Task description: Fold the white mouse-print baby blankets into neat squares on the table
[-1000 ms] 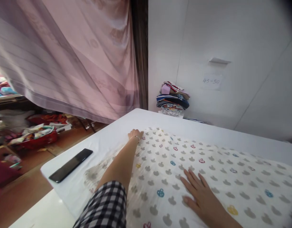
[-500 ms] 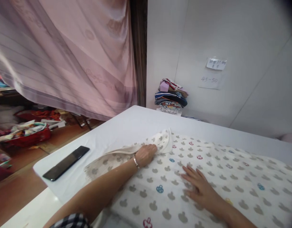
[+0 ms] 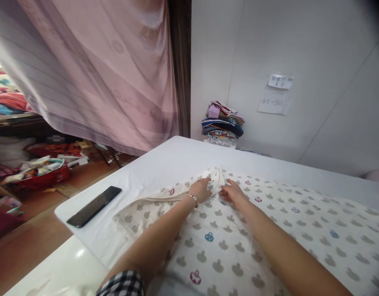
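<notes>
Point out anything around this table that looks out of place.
A black phone lies on the table near its left edge, an odd companion to the printed cloth. The floor at left looks untidy, cluttered around a red tub. No spill is evident.

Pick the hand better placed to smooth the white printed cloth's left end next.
Left, I'd judge. The left hand appears to rest on the white printed cloth nearer that end, while the right hand is farther off, beside the bunched folds, and would probably have to cross the left forearm.
</notes>
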`<control>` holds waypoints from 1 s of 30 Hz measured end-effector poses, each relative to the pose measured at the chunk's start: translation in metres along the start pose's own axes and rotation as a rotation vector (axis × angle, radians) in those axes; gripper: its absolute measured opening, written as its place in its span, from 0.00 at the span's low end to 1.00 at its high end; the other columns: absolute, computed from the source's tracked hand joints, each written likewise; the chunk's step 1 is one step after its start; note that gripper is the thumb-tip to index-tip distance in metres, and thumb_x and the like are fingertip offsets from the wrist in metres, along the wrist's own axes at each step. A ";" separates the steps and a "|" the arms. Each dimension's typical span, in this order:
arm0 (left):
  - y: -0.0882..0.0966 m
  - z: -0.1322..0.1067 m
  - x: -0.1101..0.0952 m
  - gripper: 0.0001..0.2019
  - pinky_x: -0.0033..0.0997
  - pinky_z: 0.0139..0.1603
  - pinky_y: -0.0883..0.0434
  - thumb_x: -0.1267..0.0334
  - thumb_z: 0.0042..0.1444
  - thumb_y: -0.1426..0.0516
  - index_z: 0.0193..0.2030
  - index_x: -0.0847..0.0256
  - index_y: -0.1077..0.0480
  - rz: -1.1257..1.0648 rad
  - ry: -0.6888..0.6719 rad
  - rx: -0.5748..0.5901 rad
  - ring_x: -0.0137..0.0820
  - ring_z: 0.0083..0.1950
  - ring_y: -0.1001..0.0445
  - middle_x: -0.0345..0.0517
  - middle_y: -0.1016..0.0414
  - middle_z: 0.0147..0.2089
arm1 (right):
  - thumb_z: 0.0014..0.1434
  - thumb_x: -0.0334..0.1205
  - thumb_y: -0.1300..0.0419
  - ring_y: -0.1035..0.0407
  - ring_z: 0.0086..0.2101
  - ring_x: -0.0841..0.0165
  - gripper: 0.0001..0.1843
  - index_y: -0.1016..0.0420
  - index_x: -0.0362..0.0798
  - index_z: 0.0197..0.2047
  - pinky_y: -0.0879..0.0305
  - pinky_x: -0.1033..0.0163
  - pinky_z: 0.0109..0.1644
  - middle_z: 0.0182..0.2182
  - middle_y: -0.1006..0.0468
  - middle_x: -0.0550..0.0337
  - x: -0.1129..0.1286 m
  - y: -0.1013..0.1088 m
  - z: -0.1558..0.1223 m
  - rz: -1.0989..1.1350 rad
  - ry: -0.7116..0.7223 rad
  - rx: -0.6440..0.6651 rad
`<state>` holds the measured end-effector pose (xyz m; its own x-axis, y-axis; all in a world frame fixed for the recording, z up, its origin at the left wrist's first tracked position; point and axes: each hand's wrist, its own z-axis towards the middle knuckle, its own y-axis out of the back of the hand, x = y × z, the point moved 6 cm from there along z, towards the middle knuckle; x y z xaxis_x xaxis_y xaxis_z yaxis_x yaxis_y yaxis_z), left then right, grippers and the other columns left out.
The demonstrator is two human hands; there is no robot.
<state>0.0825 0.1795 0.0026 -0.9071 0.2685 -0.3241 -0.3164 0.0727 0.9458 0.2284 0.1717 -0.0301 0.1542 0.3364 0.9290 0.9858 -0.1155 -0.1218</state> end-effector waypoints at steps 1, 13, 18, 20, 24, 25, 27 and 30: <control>-0.001 -0.001 0.001 0.28 0.35 0.48 0.34 0.60 0.48 0.44 0.58 0.57 0.42 -0.002 -0.006 -0.002 0.39 0.53 0.32 0.50 0.31 0.52 | 0.47 0.33 0.40 0.33 0.20 0.74 0.19 0.33 0.47 0.45 0.39 0.72 0.17 0.24 0.27 0.62 -0.002 -0.003 0.003 0.033 -0.008 0.024; 0.003 -0.014 -0.016 0.26 0.34 0.38 0.33 0.75 0.49 0.51 0.56 0.56 0.46 0.198 -0.089 -0.058 0.37 0.45 0.30 0.52 0.36 0.50 | 0.43 0.42 0.37 0.36 0.16 0.73 0.43 0.50 0.49 0.61 0.47 0.73 0.14 0.16 0.36 0.74 -0.009 -0.007 -0.002 0.066 0.274 0.051; 0.001 -0.014 -0.009 0.31 0.34 0.37 0.33 0.76 0.49 0.51 0.61 0.58 0.52 0.251 -0.035 -0.064 0.39 0.47 0.32 0.55 0.38 0.51 | 0.46 0.46 0.41 0.44 0.11 0.77 0.28 0.38 0.47 0.50 0.51 0.72 0.14 0.15 0.36 0.74 -0.006 -0.011 -0.004 -0.080 0.362 0.116; 0.006 -0.013 -0.006 0.30 0.32 0.36 0.33 0.77 0.50 0.52 0.61 0.57 0.52 0.265 -0.026 -0.111 0.37 0.46 0.32 0.53 0.37 0.51 | 0.45 0.47 0.41 0.45 0.11 0.77 0.23 0.35 0.46 0.44 0.51 0.72 0.14 0.14 0.36 0.73 -0.004 -0.012 -0.004 -0.088 0.373 0.123; 0.026 -0.012 -0.006 0.23 0.30 0.35 0.34 0.74 0.53 0.53 0.57 0.58 0.46 0.206 -0.030 -0.292 0.35 0.44 0.30 0.51 0.35 0.50 | 0.44 0.48 0.41 0.45 0.11 0.76 0.19 0.33 0.45 0.37 0.51 0.70 0.14 0.13 0.35 0.71 0.000 -0.015 -0.008 -0.083 0.370 0.151; 0.030 -0.013 -0.007 0.20 0.30 0.35 0.34 0.72 0.55 0.53 0.55 0.59 0.44 0.170 -0.031 -0.333 0.34 0.44 0.30 0.51 0.34 0.49 | 0.44 0.48 0.41 0.45 0.12 0.76 0.18 0.33 0.46 0.37 0.51 0.70 0.14 0.13 0.35 0.70 0.001 -0.017 -0.010 -0.076 0.372 0.165; 0.036 -0.015 -0.008 0.14 0.29 0.35 0.35 0.66 0.58 0.53 0.51 0.59 0.40 0.101 -0.025 -0.381 0.33 0.41 0.28 0.48 0.31 0.46 | 0.45 0.46 0.41 0.43 0.13 0.76 0.17 0.33 0.46 0.38 0.49 0.70 0.16 0.14 0.33 0.69 0.004 -0.020 -0.015 -0.063 0.381 0.213; 0.036 -0.019 -0.011 0.10 0.29 0.33 0.37 0.60 0.61 0.55 0.43 0.58 0.35 0.041 -0.016 -0.380 0.32 0.36 0.27 0.43 0.27 0.35 | 0.46 0.42 0.41 0.38 0.17 0.74 0.17 0.33 0.46 0.40 0.43 0.69 0.20 0.18 0.31 0.68 0.007 -0.027 -0.023 -0.012 0.387 0.310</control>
<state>0.0759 0.1613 0.0394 -0.9177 0.2794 -0.2824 -0.3626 -0.2988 0.8827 0.2017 0.1558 -0.0124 0.1652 -0.0427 0.9853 0.9696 0.1897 -0.1544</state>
